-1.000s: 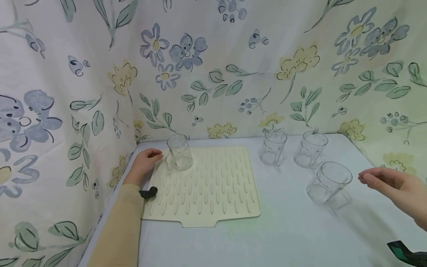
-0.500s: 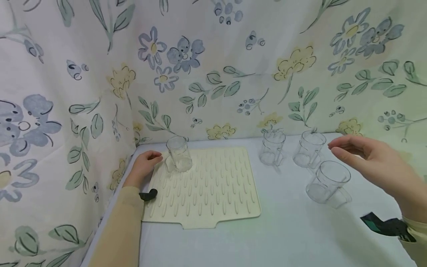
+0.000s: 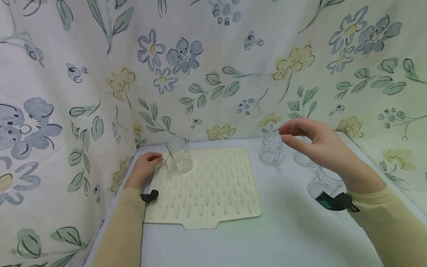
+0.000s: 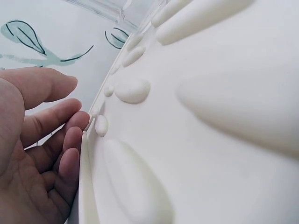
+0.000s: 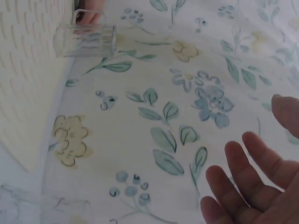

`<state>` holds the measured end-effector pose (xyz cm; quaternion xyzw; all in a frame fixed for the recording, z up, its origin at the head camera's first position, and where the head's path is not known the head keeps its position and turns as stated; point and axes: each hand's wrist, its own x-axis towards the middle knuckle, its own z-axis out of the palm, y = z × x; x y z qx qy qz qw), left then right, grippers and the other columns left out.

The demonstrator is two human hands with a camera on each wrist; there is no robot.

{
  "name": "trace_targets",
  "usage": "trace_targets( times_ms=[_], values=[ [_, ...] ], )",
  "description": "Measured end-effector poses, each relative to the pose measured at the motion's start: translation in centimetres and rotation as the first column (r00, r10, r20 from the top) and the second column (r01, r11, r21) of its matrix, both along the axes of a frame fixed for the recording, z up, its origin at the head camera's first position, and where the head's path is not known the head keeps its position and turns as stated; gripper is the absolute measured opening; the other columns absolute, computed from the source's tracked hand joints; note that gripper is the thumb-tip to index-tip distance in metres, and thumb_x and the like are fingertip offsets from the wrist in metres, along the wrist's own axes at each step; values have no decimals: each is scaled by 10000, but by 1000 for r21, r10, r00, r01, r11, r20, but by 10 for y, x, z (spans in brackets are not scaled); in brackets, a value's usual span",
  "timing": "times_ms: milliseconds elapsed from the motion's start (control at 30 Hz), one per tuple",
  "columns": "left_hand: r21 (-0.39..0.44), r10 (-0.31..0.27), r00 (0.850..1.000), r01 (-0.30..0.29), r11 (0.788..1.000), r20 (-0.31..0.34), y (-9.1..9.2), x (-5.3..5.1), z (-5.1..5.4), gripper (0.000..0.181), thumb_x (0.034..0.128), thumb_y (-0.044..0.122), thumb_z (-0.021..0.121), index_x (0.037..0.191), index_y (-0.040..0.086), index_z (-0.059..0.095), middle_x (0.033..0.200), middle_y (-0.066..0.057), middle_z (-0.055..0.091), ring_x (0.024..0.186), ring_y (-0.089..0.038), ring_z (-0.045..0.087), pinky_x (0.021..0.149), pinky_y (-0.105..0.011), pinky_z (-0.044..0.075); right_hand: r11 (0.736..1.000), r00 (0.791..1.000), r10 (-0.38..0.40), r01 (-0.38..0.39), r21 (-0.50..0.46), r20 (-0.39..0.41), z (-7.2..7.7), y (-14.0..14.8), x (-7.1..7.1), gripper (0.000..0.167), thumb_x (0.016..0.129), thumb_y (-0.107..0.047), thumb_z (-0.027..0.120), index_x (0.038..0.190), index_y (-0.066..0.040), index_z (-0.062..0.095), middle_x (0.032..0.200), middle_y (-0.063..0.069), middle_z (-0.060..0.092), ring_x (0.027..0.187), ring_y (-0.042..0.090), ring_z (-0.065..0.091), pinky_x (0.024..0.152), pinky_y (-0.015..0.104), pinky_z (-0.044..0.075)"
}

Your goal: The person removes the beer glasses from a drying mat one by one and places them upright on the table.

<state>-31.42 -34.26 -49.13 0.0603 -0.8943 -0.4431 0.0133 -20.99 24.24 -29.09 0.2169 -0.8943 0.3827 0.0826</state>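
Observation:
On the back left of the cream ridged mat (image 3: 213,185) stands a clear glass mug (image 3: 181,155), its handle turned toward my left hand (image 3: 144,168). In the left wrist view that hand's fingers (image 4: 70,163) are loosely bent at the mat's raised edge and hold nothing. My right hand (image 3: 320,144) hovers over the right side of the table, fingers relaxed and thumb apart. Its fingertips appear close to the rim of a clear glass mug (image 3: 269,152); whether they touch is hard to tell. Behind the hand and wrist, two more glass mugs (image 3: 301,159) are partly hidden.
The table (image 3: 247,244) has a white cover. Floral cloth (image 3: 220,89) hangs at the back and on both sides, close to the mat and the mugs. A tab (image 3: 200,225) juts from the mat's front edge. Dark bands (image 3: 337,202) sit at both wrists.
My right hand has come in from the far right, moving leftward above the mugs to the leftmost of the three. My left hand and the mug on the mat stay where they were.

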Motion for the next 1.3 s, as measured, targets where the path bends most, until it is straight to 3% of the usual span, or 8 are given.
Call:
trace_targets(
  times_ms=[267,500,733,933,1133,1300],
  values=[
    [-9,4,1000,-4,1000,-6,2,-1,1,422,1127,335,670,1424,36,693,1448,-236,664,1351,-399,599,1156,-530,479,991,993,120,-121,-58,-18,-6,-41,-21,240,1096,-299,742,1328,-239,758,1326,-64,748,1229,96,680,1035,187,523],
    [-11,3,1000,-3,1000,-13,2,1,1,431,1125,341,672,1425,33,694,1448,-239,664,1346,-402,602,1128,-525,493,974,982,190,-188,-123,1,-17,-79,-40,333,1079,-349,759,1371,-191,738,1375,-42,739,1285,177,691,1121,463,556],
    [-2,-24,1000,24,1000,13,-2,2,1,480,1136,392,648,1486,64,665,1510,-231,627,1404,-426,579,1158,-574,495,931,951,309,-307,-198,-23,-29,-118,-58,479,1069,-357,768,1501,-175,670,1491,-37,702,1363,214,673,1187,504,539],
    [29,-35,999,34,999,38,-3,2,1,485,1144,388,639,1517,79,642,1551,-226,593,1438,-438,554,1172,-600,490,889,923,384,-379,-258,-33,-52,-151,-76,580,1059,-339,784,1594,-234,587,1568,-51,659,1436,186,630,1226,459,513],
    [33,-39,999,37,999,35,-2,2,1,475,1144,383,640,1491,58,656,1545,-231,602,1432,-431,554,1170,-580,492,859,903,427,-390,-333,44,-79,-180,-89,680,1033,-320,826,1642,-280,525,1628,-56,602,1491,189,578,1268,446,471],
    [14,-27,1000,27,1000,14,-1,2,2,466,1141,381,642,1469,50,673,1523,-237,621,1399,-427,577,1147,-572,503,859,902,424,-374,-349,76,-95,-200,-99,769,1001,-346,860,1671,-321,483,1658,-64,570,1528,204,547,1282,465,454]
  ],
)
